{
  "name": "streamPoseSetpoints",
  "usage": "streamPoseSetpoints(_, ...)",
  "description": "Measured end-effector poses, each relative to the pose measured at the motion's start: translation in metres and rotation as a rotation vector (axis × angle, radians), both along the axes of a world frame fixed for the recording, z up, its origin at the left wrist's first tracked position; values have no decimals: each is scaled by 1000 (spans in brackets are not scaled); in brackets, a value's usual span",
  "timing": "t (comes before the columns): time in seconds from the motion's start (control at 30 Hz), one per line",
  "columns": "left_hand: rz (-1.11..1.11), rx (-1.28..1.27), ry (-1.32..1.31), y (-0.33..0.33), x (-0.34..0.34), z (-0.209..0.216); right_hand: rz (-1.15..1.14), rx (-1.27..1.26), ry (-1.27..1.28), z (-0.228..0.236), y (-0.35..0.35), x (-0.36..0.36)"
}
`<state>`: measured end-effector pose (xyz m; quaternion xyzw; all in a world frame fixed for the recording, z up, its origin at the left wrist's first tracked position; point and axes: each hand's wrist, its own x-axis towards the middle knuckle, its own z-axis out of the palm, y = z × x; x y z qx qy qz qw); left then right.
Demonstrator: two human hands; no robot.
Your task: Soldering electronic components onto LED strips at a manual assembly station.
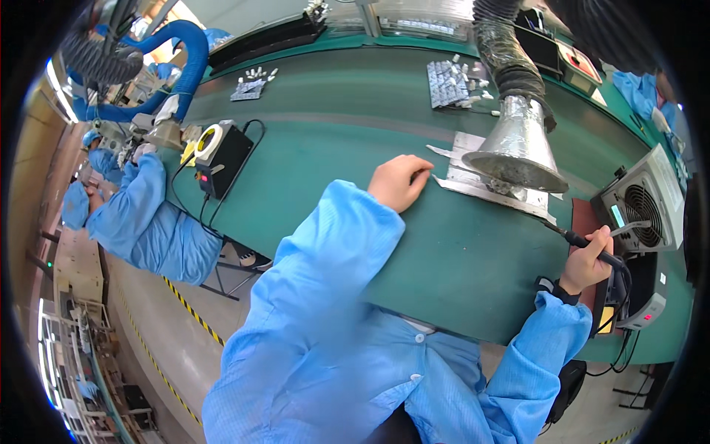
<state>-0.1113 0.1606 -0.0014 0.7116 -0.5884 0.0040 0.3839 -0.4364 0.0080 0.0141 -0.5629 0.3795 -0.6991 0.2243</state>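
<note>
My right hand (586, 263) grips a black soldering iron (574, 237). Its tip points left, at the near right corner of a foil-covered plate (467, 144) lying on the green bench mat. Blue sleeves cover both my arms, and a dark band circles the right wrist. My left hand (399, 183) rests on the mat just left of the plate with its fingers curled together. Whatever it may pinch is too small to make out. A metal fume-extraction hood (518, 137) hangs over the plate and hides part of it.
To the right stand a grey box with a fan (642, 203) and a soldering station (645, 296). Far back lie blister trays (446, 83) with small white parts. On the left sits a black power unit (223, 159), with a co-worker in blue (148, 222) beyond.
</note>
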Motion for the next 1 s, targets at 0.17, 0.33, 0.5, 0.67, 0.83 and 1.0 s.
streamPoseSetpoints(0.17, -96, -27, -120, -5, 0, 1, 24, 42, -84, 1, 1, -7)
streamPoseSetpoints(0.33, -119, -24, -175, -6, 4, -7, 25, -19, -34, 1, 8, -2)
streamPoseSetpoints(0.5, -181, -19, -215, -8, 9, -5, 16, 2, -50, 9, 11, 3)
streamPoseSetpoints(0.67, -270, 14, -256, -5, 7, 1, 13, -13, -8, 4, 7, 1)
streamPoseSetpoints(0.83, -208, 85, -338, -3, 1, 3, -21, -87, 27, -24, -18, -18)
streamPoseSetpoints(1.0, -133, 21, -623, -4, -23, -7, -229, -102, 123, -32, -21, -42)
